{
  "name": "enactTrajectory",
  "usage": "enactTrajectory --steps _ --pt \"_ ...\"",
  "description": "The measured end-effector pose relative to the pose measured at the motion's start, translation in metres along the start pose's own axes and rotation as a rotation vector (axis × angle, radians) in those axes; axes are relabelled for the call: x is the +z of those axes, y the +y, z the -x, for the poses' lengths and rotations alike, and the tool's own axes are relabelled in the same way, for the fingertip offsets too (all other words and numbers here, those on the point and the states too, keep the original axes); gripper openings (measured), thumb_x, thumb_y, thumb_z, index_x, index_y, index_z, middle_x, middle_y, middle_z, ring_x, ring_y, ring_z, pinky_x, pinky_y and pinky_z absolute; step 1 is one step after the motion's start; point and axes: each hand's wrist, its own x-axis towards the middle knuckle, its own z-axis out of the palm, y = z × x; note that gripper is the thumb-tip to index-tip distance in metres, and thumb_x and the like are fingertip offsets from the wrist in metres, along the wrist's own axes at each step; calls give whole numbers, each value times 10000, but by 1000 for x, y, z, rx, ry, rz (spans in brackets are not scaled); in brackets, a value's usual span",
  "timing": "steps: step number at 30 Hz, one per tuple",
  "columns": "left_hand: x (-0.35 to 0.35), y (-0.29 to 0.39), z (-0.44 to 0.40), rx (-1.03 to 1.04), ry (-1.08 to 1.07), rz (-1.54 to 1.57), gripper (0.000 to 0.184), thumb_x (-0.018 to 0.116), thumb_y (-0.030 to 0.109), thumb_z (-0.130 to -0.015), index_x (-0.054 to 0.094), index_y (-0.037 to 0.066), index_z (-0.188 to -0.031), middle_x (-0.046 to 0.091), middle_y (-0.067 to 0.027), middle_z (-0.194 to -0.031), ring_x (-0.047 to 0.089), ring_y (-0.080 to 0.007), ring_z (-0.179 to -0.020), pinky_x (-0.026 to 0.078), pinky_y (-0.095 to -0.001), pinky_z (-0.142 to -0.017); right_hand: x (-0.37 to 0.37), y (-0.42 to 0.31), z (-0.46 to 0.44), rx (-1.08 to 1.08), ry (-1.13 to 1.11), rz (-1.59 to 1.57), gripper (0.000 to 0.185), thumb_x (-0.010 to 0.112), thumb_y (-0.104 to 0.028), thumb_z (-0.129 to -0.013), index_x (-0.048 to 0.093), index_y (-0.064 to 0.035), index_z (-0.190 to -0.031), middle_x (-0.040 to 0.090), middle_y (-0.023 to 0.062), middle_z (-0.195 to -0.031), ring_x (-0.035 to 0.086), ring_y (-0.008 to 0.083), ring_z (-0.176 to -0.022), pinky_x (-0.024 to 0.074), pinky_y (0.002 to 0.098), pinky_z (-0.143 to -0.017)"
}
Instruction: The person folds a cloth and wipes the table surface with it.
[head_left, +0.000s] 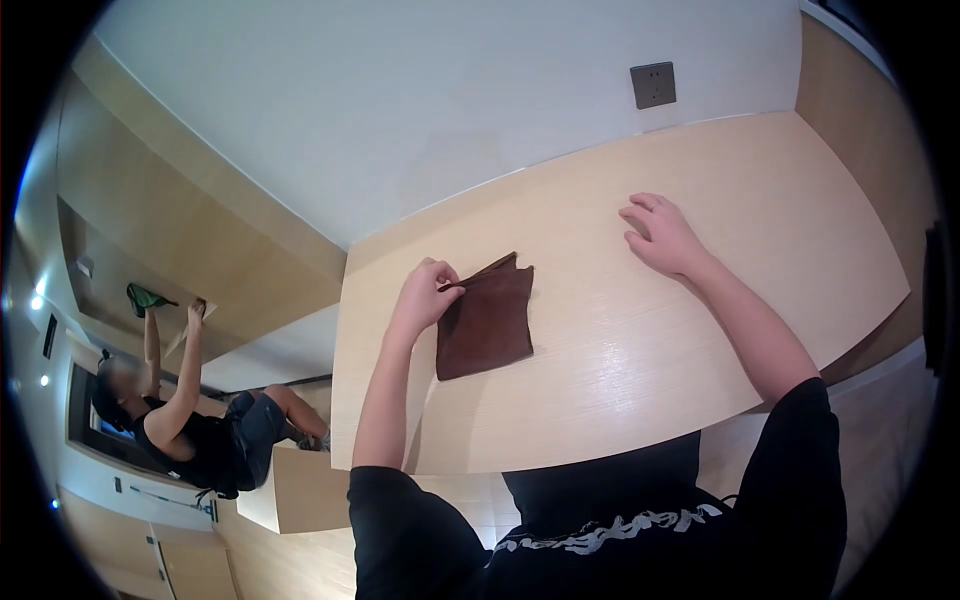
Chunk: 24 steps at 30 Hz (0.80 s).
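A folded dark brown cloth (487, 325) lies on the light wooden table, with its top edge partly raised and its layers showing. At its upper left corner, my left hand (427, 293) pinches the edge between thumb and fingers. To the right of the cloth, my right hand (657, 235) is at the table surface holding nothing, its fingers apart and slightly bent.
The wooden table (590, 400) meets a white wall with a dark power socket (653, 85). At left, a person (195, 430) sits on a wooden box (300, 490), arms raised to a wooden cabinet (180, 210); one hand holds a green cloth-like item (150, 298).
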Motion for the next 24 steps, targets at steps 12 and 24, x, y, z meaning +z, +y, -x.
enactTrajectory --steps 12,24 --pt "-12 29 30 -74 -41 382 104 650 60 -868 576 -7 -897 652 -69 -833 616 -147 -790 500 -285 -705 2 5 2 5 3 -13 356 613 -236 -865 615 -63 -1175 521 180 -1338 434 349 -1292 365 434 -1078" --pt "24 -5 8 -14 254 209 142 642 99 -875 596 -21 -936 671 -172 -940 666 -289 -919 518 -364 -794 -3 1 7 -35 19 4 347 615 -228 -863 610 -63 -1168 517 183 -1340 437 355 -1287 363 440 -1077"
